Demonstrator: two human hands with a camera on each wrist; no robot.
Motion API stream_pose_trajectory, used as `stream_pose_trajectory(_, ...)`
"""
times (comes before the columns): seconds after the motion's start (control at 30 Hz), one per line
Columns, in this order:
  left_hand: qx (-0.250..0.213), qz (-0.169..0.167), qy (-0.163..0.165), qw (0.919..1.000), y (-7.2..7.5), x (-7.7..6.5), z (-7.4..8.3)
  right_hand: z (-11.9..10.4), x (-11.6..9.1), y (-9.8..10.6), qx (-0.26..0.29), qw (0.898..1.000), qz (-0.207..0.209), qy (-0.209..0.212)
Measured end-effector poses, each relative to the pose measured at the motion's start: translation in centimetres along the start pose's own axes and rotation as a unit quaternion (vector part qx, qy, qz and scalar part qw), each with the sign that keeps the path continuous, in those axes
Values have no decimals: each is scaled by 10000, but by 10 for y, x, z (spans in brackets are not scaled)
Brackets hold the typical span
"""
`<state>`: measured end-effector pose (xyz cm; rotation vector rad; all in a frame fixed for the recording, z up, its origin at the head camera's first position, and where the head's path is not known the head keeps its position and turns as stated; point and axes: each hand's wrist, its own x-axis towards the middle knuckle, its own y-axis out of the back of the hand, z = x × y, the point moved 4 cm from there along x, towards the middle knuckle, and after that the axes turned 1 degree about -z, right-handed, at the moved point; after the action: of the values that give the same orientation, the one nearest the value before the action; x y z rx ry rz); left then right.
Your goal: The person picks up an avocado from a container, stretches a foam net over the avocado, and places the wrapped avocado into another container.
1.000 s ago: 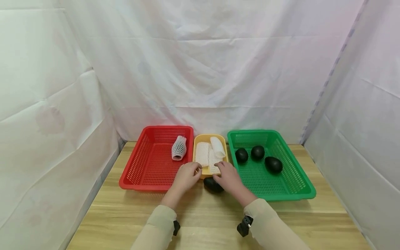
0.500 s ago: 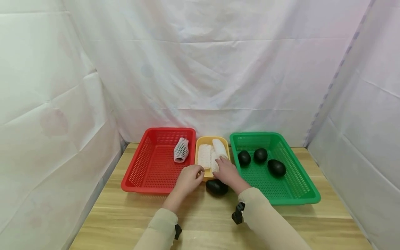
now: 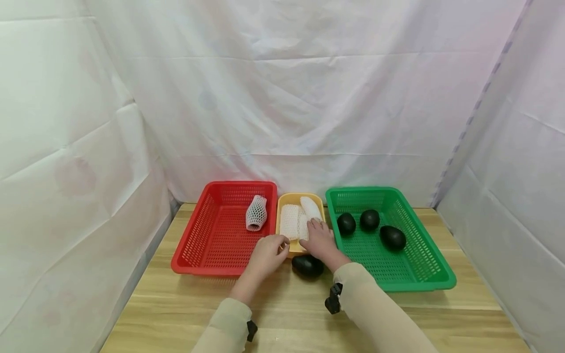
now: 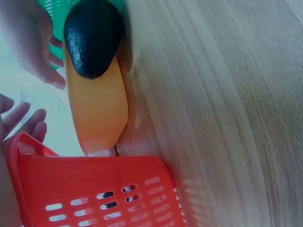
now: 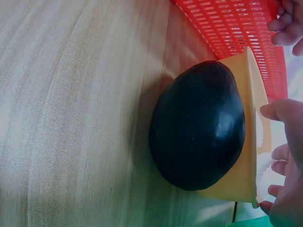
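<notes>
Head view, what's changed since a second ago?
The right hand has moved forward over the yellow basket, reaching the near end of the white roll; no grip shows. That uncovers more of the black fruit in front of the basket. The left hand, red basket and green basket stay about as they were.

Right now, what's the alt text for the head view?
A person's left hand at the front-left corner, right hand over the right side of a yellow tray of white foam nets. A dark avocado lies on the table in front. Left of the tray, a red basket holds one netted item; right, a green basket holds three avocados.
</notes>
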<state>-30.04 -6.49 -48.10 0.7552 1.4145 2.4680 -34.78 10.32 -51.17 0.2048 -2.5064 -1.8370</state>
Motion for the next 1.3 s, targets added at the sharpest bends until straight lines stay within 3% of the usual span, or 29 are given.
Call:
stream_pose_trajectory(0.27, -16, 70, -34, 10000, 1, 0, 1, -8, -10, 14, 94, 9990, 357, 238)
stream_pose_trajectory(0.4, -110, 80, -47, 9999, 1, 0, 0, -10, -16, 26, 442, 9941, 928, 350)
stream_pose_trajectory(0.53, -264, 112, -31, 9996, 1, 1, -1, -11, -23, 40, 939, 9822, 1513, 604)
stream_pose_trajectory(0.8, -507, 62, 78, 9987, 1, 2, -5, -4, -40, 62, 1855, 9500, 2364, 853)
stream_pose_trajectory(1.03, -772, 46, 168, 9969, 0, 0, -7, 4, -60, 75, 2511, 8952, 3460, 1256)
stream_pose_trajectory(1.3, -834, 192, 268, 9960, 0, -3, -4, 13, -76, 79, 3211, 8674, 3702, 867)
